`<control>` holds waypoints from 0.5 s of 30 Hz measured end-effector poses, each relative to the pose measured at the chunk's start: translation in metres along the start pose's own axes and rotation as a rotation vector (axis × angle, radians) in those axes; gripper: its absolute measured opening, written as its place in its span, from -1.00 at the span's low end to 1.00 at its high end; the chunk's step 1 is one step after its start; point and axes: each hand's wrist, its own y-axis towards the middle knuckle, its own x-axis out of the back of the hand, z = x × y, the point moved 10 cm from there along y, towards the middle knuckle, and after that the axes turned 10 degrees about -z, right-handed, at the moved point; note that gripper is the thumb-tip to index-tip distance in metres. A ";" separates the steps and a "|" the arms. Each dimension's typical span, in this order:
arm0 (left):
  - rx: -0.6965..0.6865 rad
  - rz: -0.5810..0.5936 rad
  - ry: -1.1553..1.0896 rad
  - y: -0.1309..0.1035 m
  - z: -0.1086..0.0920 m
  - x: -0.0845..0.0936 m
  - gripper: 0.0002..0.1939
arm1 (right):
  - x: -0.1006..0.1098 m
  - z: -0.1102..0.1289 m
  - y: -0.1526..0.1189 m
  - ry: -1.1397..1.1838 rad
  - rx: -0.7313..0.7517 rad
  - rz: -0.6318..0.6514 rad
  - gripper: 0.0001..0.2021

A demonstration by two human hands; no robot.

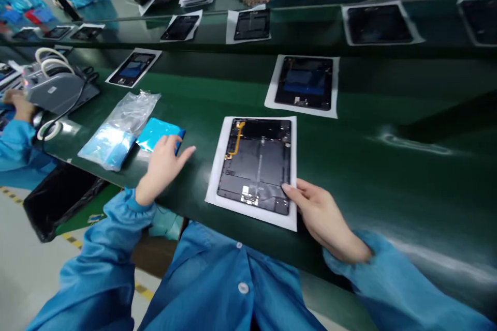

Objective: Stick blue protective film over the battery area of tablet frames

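Note:
In front of me lies a tablet back housing point(254, 165), its inside facing up, with an orange flex cable point(237, 139) along its left side. A white sheet point(217, 186) is under it. My right hand point(320, 212) grips the lower right edge, thumb on top of the housing and fingers at the sheet's edge. To the left, my left hand point(165, 165) rests at a stack of shiny blue film pieces point(153, 133), thumb spread away from the fingers. Whether it touches the top piece I cannot tell. Beside the stack is a clear plastic bag point(120, 129) with blue pieces inside.
Another housing point(306, 83) on a sheet lies behind, and one more point(134, 68) sits farther left. A raised shelf point(209, 36) carries several more. At left are a grey machine point(58, 88), a tape roll point(49, 130) and a co-worker's sleeve point(19, 145). Below hangs a black bin bag point(58, 196).

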 end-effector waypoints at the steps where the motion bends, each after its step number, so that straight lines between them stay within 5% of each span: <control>1: 0.023 -0.015 0.038 0.013 0.015 0.004 -0.65 | 0.010 -0.005 -0.005 -0.043 0.003 -0.026 -0.59; 6: 0.067 0.202 -0.027 0.058 0.067 -0.009 -0.68 | 0.043 -0.002 -0.012 -0.353 0.148 -0.069 -0.59; 10: 0.034 0.320 -0.141 0.064 0.071 -0.014 -0.76 | 0.065 0.045 -0.032 -0.722 0.540 -0.404 -0.62; 12: 0.024 0.312 -0.177 0.063 0.066 -0.007 -0.77 | 0.050 0.064 -0.050 -0.761 0.674 -0.452 -0.67; 15: 0.000 0.166 -0.202 0.053 0.045 0.020 -0.77 | -0.007 0.083 -0.072 -0.604 0.767 -0.283 -0.78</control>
